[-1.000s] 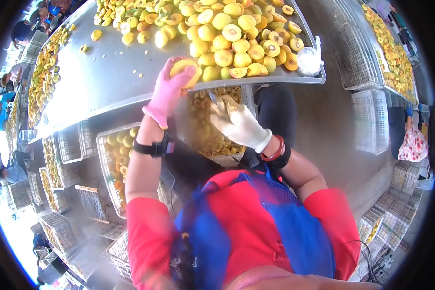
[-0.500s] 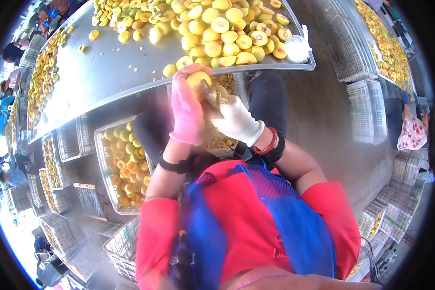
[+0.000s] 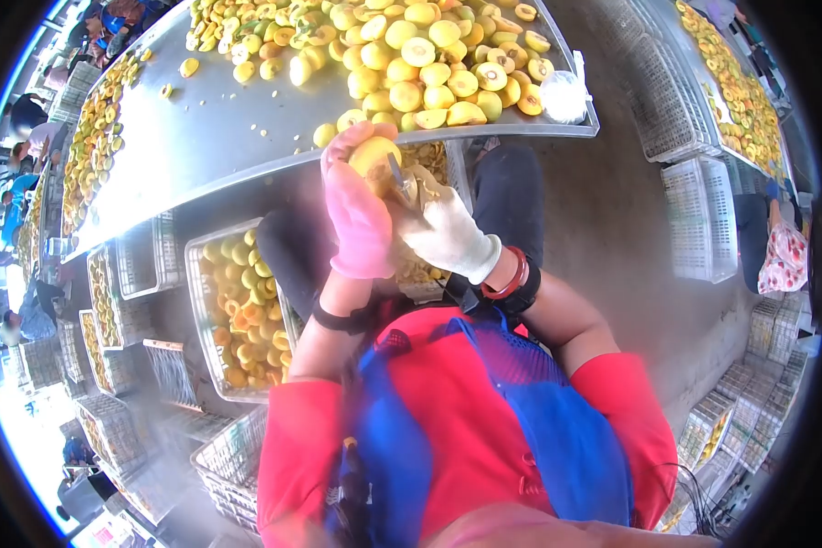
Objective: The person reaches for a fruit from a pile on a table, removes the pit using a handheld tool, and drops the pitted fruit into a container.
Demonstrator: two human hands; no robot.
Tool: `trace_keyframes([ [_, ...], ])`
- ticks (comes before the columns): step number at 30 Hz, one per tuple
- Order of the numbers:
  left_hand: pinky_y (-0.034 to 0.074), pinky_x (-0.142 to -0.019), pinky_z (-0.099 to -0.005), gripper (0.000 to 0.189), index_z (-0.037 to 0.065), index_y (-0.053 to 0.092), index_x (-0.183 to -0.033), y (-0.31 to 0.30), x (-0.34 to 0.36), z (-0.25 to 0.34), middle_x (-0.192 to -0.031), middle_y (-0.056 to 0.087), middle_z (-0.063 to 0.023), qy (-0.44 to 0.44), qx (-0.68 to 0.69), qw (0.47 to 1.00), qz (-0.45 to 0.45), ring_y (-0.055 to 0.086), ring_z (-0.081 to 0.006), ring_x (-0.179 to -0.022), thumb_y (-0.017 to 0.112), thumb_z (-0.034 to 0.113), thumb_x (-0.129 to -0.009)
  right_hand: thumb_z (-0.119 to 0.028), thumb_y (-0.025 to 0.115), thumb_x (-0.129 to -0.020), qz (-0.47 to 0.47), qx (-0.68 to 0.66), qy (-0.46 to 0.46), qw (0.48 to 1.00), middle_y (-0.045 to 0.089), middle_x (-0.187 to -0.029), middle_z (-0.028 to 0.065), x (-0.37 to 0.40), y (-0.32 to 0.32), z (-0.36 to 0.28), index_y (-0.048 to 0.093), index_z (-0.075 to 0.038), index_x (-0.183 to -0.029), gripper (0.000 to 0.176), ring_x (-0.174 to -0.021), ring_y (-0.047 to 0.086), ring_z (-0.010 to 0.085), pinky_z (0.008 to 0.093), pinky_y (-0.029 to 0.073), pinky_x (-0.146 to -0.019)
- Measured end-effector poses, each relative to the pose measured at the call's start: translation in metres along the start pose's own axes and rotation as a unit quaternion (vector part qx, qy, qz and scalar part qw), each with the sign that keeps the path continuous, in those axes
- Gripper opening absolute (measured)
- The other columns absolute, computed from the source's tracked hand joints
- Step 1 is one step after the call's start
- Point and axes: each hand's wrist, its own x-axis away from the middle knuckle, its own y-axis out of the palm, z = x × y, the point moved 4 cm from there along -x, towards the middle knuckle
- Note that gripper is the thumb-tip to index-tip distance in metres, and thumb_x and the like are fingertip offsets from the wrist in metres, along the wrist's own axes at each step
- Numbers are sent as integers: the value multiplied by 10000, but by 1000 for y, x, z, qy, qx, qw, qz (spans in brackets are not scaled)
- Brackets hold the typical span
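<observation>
My left hand [image 3: 361, 215], in a pink glove, is wrapped round a yellow fruit half [image 3: 374, 159] just off the front edge of the metal table [image 3: 237, 132]. In a white glove, my right hand [image 3: 452, 233] grips a small metal tool [image 3: 411, 188], whose tip lies against the fruit. On the table beyond my hands is a heap of yellow halved fruit [image 3: 438, 73]. Below my hands, a crate of cut fruit [image 3: 429, 163] is partly hidden by them.
A white crate of fruit [image 3: 245, 315] stands left of my legs. Stacked crates [image 3: 699, 215] and another fruit-covered table [image 3: 735, 82] are on the right. A clear round object [image 3: 563, 96] sits at the table's corner. Several people are at the far left.
The tool's tip has shifted and tilted more upright against the fruit. Both hands keep their hold, and the whole view has moved slightly.
</observation>
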Motion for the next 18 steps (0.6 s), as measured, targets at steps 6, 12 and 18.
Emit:
trace_keyframes([
  [6,416,-1041,-385,664,25,460,-1286,2,5,-3,-1239,595,-178,88,-59,994,-26,575,-275,-1158,348,618,-1009,-87,667,-878,-25,20,-38,999,647,-847,175,-2,-5,-3,539,-12,-1049,227,-787,655,388,418,514,-684],
  [12,426,-1022,-378,655,33,476,-1290,-5,6,-11,-1203,617,-174,77,-53,993,-69,589,-250,-1122,343,612,-1013,-75,587,-914,-192,-260,294,899,599,-790,33,3,-12,-5,548,-17,-1028,134,-706,608,182,346,493,-643],
  [18,516,-850,-333,529,-20,579,-1172,-1,0,2,-1047,667,-153,-281,151,947,-27,635,-212,-916,312,424,-1065,-103,563,-941,-113,-158,132,972,577,-746,20,7,8,23,586,-50,-1053,126,-597,534,110,252,409,-530],
])
